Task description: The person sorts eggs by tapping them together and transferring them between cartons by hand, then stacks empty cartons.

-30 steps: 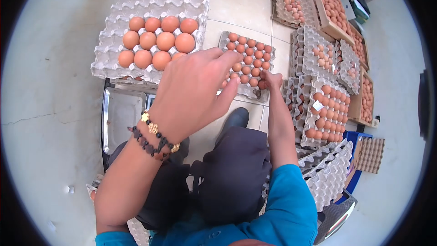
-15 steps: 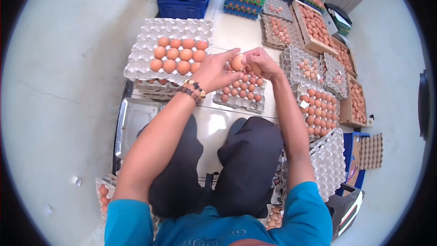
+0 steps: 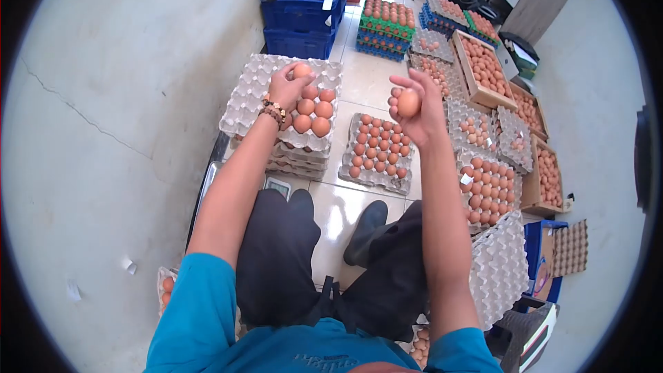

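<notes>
My left hand point(image 3: 287, 87), with beaded bracelets at the wrist, is closed around a brown egg point(image 3: 302, 70). It is over the grey egg tray point(image 3: 243, 105) on the left stack, whose near right part holds several brown eggs. My right hand point(image 3: 420, 109) is turned palm up with its fingers curled, cradling another brown egg point(image 3: 409, 102). Below and between the hands, a pulp tray point(image 3: 373, 183) nearly full of smaller brown eggs lies on the tiled floor.
Blue crates point(image 3: 298, 43) stand behind the left stack. Green and blue trays of eggs point(image 3: 387, 26) are piled at the back. Along the right are wooden boxes of eggs point(image 3: 459, 45), more filled trays and a stack of grey pulp trays point(image 3: 501, 269). A small scale display point(image 3: 278, 188) is by my left knee.
My hands, together around an egg over the floor tray before, have parted. The left moved to the left stack with an egg; the right moved right, holding another. The camera view has shifted.
</notes>
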The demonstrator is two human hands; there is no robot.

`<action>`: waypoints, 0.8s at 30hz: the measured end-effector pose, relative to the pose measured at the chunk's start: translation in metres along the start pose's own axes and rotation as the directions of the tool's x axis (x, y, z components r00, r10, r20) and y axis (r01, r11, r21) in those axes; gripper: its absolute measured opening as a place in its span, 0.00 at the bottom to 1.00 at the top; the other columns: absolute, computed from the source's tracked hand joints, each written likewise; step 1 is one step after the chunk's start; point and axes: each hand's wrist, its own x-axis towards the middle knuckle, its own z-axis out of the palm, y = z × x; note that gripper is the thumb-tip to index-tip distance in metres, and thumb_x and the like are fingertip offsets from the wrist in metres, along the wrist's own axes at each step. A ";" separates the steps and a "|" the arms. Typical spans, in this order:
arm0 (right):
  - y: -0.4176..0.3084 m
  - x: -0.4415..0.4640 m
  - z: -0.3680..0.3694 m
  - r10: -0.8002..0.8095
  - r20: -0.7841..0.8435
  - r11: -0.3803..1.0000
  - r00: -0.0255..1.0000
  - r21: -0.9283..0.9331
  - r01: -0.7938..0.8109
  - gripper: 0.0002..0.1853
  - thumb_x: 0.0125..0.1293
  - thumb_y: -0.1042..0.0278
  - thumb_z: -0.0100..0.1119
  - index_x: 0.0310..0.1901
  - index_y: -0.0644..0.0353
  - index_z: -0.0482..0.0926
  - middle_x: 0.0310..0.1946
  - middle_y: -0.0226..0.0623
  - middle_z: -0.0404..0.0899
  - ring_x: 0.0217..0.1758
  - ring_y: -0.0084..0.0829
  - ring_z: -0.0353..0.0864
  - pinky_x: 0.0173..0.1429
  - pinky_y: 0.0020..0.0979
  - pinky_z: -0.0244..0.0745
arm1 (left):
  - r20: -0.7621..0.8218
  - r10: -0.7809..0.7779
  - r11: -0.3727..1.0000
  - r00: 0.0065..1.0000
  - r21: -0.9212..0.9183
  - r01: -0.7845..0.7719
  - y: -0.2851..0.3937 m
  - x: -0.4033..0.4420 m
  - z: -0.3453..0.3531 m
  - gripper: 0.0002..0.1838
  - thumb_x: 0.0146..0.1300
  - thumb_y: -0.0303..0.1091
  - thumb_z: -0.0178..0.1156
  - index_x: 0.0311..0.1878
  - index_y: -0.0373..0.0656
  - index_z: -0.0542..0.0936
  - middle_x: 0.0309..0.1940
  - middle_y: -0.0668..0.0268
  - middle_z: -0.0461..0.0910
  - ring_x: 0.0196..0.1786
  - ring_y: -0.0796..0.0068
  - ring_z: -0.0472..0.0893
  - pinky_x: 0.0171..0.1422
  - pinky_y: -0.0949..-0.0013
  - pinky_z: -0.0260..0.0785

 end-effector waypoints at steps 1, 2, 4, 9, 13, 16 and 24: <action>0.005 0.000 -0.009 0.013 0.012 0.998 1.000 0.065 -0.013 0.19 0.67 0.55 0.55 0.46 0.65 0.76 0.27 0.33 0.75 0.28 0.26 0.76 0.29 0.24 0.74 | -0.029 0.053 0.994 0.998 0.094 -0.050 -0.010 0.015 0.002 0.24 0.59 0.31 0.71 0.59 0.40 0.78 0.44 0.59 0.84 0.42 0.73 0.85 0.44 0.72 0.81; 0.008 0.004 -0.015 0.006 -0.047 0.993 0.999 0.120 0.000 0.18 0.67 0.56 0.55 0.45 0.65 0.76 0.27 0.33 0.75 0.28 0.26 0.76 0.29 0.24 0.74 | -0.035 0.106 0.975 0.994 0.199 -0.097 -0.020 0.029 0.004 0.25 0.56 0.32 0.71 0.58 0.42 0.79 0.44 0.59 0.84 0.43 0.71 0.85 0.46 0.70 0.80; 0.017 0.005 -0.027 0.015 -0.181 0.973 0.983 0.229 0.027 0.17 0.67 0.57 0.54 0.44 0.65 0.75 0.26 0.33 0.75 0.27 0.26 0.76 0.29 0.25 0.75 | -0.024 0.193 0.900 0.981 0.401 -0.167 -0.038 0.044 0.012 0.26 0.52 0.34 0.73 0.56 0.44 0.81 0.44 0.57 0.85 0.46 0.66 0.85 0.50 0.67 0.79; 0.011 0.020 -0.040 -0.129 -0.234 0.971 0.964 0.169 0.171 0.15 0.67 0.58 0.52 0.42 0.64 0.75 0.26 0.33 0.75 0.28 0.29 0.76 0.32 0.28 0.77 | 0.036 0.318 0.619 0.947 0.749 -0.236 -0.042 0.058 0.030 0.23 0.52 0.36 0.69 0.54 0.47 0.84 0.47 0.51 0.78 0.51 0.50 0.80 0.62 0.56 0.73; 0.019 0.040 -0.037 -0.071 -0.201 0.976 0.977 0.189 0.110 0.16 0.69 0.58 0.50 0.44 0.66 0.75 0.31 0.38 0.76 0.34 0.35 0.78 0.40 0.35 0.80 | 0.044 0.289 0.662 0.956 0.712 -0.233 -0.054 0.069 0.037 0.21 0.55 0.36 0.67 0.54 0.48 0.85 0.49 0.53 0.78 0.49 0.54 0.81 0.60 0.59 0.75; 0.026 0.055 -0.026 0.001 -0.180 0.973 0.984 0.226 0.040 0.20 0.70 0.55 0.47 0.46 0.68 0.73 0.35 0.42 0.76 0.38 0.39 0.80 0.44 0.40 0.82 | 0.143 0.422 0.751 0.895 0.499 -0.433 0.004 0.020 0.060 0.19 0.58 0.36 0.65 0.53 0.47 0.85 0.49 0.55 0.80 0.47 0.59 0.82 0.56 0.60 0.76; 0.051 0.058 0.000 0.181 0.039 0.925 0.983 0.333 -0.183 0.31 0.74 0.45 0.32 0.53 0.70 0.70 0.47 0.49 0.77 0.49 0.39 0.79 0.56 0.44 0.76 | 0.657 0.510 0.316 0.555 0.458 -0.831 0.070 -0.056 0.084 0.21 0.60 0.37 0.66 0.58 0.46 0.82 0.53 0.59 0.83 0.49 0.60 0.80 0.59 0.60 0.72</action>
